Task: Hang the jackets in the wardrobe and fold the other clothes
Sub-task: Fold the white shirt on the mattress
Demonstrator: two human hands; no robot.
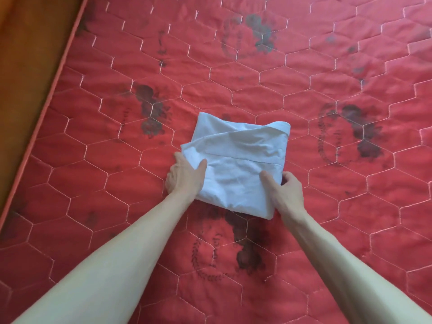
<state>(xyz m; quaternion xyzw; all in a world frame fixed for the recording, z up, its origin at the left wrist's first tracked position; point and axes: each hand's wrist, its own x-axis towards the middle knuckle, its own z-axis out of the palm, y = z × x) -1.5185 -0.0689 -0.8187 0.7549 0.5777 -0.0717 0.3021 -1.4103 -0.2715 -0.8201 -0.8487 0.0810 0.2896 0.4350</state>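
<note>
A folded white garment (236, 164) is lying near the middle of a red quilted mattress (327, 73), which is stitched in a hexagon pattern and printed with dark floral motifs. The left hand (184, 175) is gripping the garment's left edge, thumb lying on top of the cloth and fingers tucked under or beside the edge. The right hand (284, 189) is gripping the near right corner, thumb pressing on top and fingers curling round the edge. Both grips are holding the cloth, and both bare forearms are reaching in from the bottom of the view. The garment is resting flat, several layers showing, its upper right edge rolled over. A brown wooden surface (28, 66) is running along the mattress's left side
</note>
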